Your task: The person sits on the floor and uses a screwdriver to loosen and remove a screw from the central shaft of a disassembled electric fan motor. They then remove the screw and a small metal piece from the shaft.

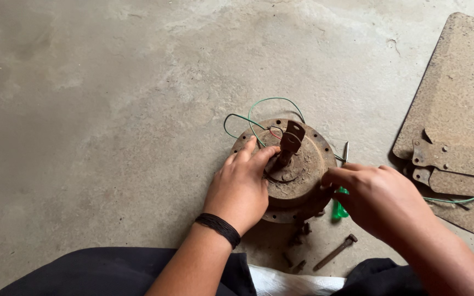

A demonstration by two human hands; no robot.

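A rusty round fan motor housing (308, 156) lies flat on the concrete floor, with a rusty shaft and bracket (290, 142) standing up from its middle. Green and red wires (259, 118) loop out from its far side. My left hand (241, 186) rests on the housing's left side, fingers touching the hub by the shaft. My right hand (377, 197) grips the housing's right rim. A screwdriver with a green handle (340, 208) lies under my right hand, its metal tip showing beyond the fingers.
Rusty fan blades (451, 98) with riveted brackets lie at the right, a green wire crossing them. A rusty bolt (334, 253) and small rusty bits lie near my knees. Dark trousers and white cloth fill the bottom edge.
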